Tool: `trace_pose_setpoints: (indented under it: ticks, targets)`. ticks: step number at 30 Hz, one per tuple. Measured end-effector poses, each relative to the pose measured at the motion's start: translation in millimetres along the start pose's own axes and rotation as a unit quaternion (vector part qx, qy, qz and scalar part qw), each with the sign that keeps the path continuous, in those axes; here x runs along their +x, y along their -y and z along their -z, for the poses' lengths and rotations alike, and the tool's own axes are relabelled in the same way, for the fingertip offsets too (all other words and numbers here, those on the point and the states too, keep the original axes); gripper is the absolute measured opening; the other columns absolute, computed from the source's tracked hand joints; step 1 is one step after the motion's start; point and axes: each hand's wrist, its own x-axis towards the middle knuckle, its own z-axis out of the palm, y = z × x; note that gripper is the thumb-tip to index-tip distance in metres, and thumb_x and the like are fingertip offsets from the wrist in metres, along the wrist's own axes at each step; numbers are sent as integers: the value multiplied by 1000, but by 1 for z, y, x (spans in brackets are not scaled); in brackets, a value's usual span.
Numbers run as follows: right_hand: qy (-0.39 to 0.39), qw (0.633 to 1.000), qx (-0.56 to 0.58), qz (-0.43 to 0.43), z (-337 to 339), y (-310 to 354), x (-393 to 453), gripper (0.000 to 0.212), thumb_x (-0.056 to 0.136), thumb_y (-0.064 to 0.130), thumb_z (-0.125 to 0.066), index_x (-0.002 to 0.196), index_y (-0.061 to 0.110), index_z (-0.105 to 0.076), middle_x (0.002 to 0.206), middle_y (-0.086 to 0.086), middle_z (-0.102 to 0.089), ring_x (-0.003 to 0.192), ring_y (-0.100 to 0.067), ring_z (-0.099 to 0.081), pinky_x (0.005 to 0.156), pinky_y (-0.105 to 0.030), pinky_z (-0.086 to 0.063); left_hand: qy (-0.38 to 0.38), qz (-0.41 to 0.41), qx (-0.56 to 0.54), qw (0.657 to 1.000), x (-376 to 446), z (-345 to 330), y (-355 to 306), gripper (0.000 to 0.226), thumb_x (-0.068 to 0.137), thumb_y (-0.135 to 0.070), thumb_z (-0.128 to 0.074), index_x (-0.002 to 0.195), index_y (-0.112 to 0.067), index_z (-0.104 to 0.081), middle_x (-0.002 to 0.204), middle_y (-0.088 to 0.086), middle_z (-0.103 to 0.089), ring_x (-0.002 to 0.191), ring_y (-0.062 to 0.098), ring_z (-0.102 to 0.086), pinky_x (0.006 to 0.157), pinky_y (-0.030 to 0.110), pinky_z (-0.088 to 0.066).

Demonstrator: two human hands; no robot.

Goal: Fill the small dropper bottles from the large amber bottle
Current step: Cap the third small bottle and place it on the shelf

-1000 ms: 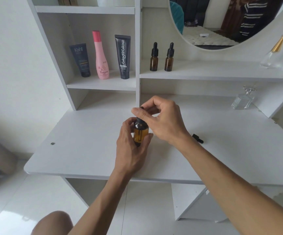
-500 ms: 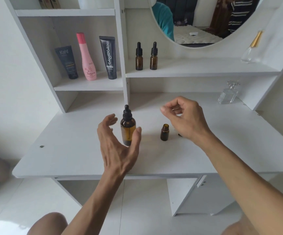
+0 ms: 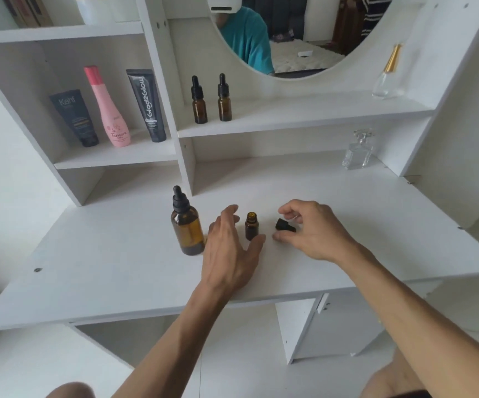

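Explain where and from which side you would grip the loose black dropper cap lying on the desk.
Grip the dropper cap around its wide ribbed collar, coming down from above with thumb and finger on opposite sides. It lies on its side on the desk, so the collar is the broadest, firmest part; the narrower bulb end looks softer. The right hand hovers just over it.

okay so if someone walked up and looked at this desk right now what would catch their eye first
Probably the two bare hands meeting at the middle of the white desk: the left hand open beside a small uncapped amber bottle, the right hand curled over a loose black dropper cap lying on the desk. Just left stands the large amber bottle, capped, and above it the pink bottle stands out on the shelf.
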Motion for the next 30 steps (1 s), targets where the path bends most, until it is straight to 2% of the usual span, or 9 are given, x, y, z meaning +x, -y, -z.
trace_pose_setpoints:
  ticks: [4,8,11,13,15,17,19,24,30]
  targets:
    - [-19,1000,-8,9,-8,-3,3,43,78,32,-83,118,26,-67,115,5,-70,114,-20,-62,97,-42,-52,10,16,19,1000,6,-3,2,66,86,-39,-69,141,-20,-39,127,-1,-61,121,18,-50,94,32,-43]
    - [-35,999,-23,17,-11,-3,6,26,81,27,-79,107,26,-71,103,7,-72,107,-19,-63,89,-38,-54,1,13,24,1000,9,-4,3,52,86,-36,-69,132,-19,-51,117,-2,-66,116,19,-52,92,37,-47]
    - [-56,998,22,29,-7,2,6,23,80,25,-80,102,26,-72,96,7,-71,95,-16,-66,87,-36,-55,-3,-3,37,999,8,-5,3,37,87,-34,-68,119,-19,-58,107,-3,-68,107,22,-53,89,41,-47]
    - [-79,994,53,51,0,9,5,23,79,22,-82,99,23,-71,91,7,-70,85,-13,-66,83,-26,-54,-4,-11,42,999,7,-4,2,28,87,-33,-67,111,-20,-60,100,-5,-68,103,22,-53,87,42,-47]
    - [-85,991,76,77,11,21,2,22,79,20,-83,97,20,-71,88,8,-70,79,-9,-66,72,-11,-49,-5,-16,43,999,8,-4,2,22,87,-33,-67,105,-21,-60,97,-7,-67,100,21,-53,85,42,-47]
    - [-75,989,81,98,23,33,0,19,80,19,-82,97,19,-72,87,9,-71,79,-7,-67,65,-5,-45,-4,-21,39,999,8,-4,3,21,87,-33,-67,104,-22,-61,97,-8,-68,100,20,-53,85,42,-47]
    - [-59,989,63,118,33,42,0,17,82,18,-80,98,19,-73,88,8,-73,80,-10,-68,66,-8,-47,-4,-20,36,999,8,-4,2,22,87,-32,-67,105,-21,-61,98,-7,-68,101,21,-53,85,42,-47]
    - [-6,989,-31,142,42,54,4,14,85,19,-77,99,22,-73,90,5,-73,84,-14,-67,79,-25,-52,-3,-21,38,999,9,-5,3,21,87,-32,-67,104,-21,-62,98,-6,-69,100,20,-53,84,41,-47]
    - [23,986,-87,138,37,60,6,16,89,17,-73,105,20,-73,96,3,-71,88,-15,-64,85,-31,-53,-1,-29,46,999,8,-4,5,17,87,-32,-67,99,-23,-60,96,-6,-67,97,20,-52,83,41,-46]
